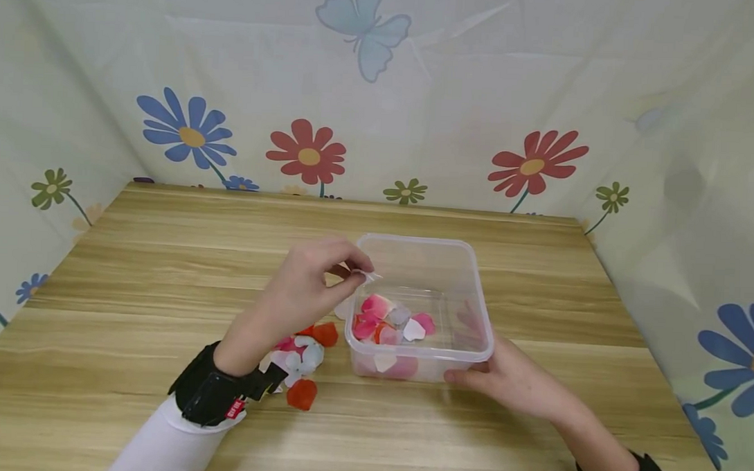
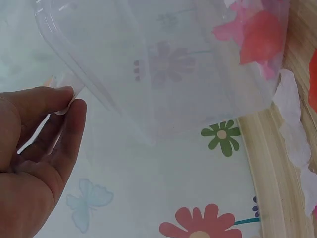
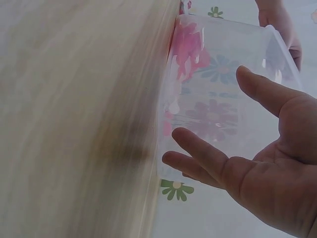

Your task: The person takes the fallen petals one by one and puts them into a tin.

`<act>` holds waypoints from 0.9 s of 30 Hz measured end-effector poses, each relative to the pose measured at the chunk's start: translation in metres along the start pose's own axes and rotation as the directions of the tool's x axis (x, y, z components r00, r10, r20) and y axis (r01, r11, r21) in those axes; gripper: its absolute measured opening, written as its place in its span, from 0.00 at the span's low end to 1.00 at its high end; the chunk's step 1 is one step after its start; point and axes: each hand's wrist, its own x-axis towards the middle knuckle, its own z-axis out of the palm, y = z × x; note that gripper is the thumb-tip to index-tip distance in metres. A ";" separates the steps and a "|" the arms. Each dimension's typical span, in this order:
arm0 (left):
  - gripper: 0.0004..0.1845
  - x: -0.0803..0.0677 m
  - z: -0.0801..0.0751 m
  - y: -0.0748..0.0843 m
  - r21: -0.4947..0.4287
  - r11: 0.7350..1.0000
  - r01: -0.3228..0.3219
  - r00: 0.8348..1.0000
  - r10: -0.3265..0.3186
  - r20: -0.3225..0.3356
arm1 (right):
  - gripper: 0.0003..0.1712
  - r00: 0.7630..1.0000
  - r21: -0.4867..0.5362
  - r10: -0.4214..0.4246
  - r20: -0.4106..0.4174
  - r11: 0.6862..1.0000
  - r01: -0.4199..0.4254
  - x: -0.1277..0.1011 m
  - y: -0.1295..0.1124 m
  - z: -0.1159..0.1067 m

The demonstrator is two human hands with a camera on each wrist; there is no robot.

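So the left hand [image 1: 307,281] is up over the near-left corner of a clear plastic container [image 1: 468,294], thumb and fingertips pinched on a small pale petal [image 1: 368,275] right above the rim. In the left wrist view you can just see a sliver of that petal [image 2: 69,96] squeezed between thumb and finger, with the tub wall close by.

The right hand [image 1: 512,379] rests against the container's near-right corner, fingers pretty straight and loose against the front wall (not really wrapped around it). The right wrist view shows the same thing: open palm [image 3: 262,163], fingers spread toward the clear wall.

Inside the tub there's a little heap of pink, white and red petals [image 1: 389,322]. Another loose pile of petals [image 1: 300,361] sits on the wooden table [image 1: 133,268] just left of the container, under the left wrist.
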 end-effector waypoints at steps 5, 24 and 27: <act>0.13 0.001 0.007 0.003 -0.016 0.999 -0.032 0.999 0.032 0.036 | 0.46 1.000 -0.005 0.003 0.007 1.000 -0.003 0.000 -0.001 0.000; 0.11 0.000 0.007 -0.024 0.064 0.983 0.172 0.982 -0.166 -0.085 | 0.46 1.000 -0.038 0.022 -0.002 0.999 -0.022 0.000 -0.002 0.000; 0.10 -0.001 0.006 -0.031 0.075 0.956 0.284 0.959 -0.282 -0.043 | 0.47 1.000 -0.036 0.019 -0.006 0.999 -0.019 0.000 -0.001 0.000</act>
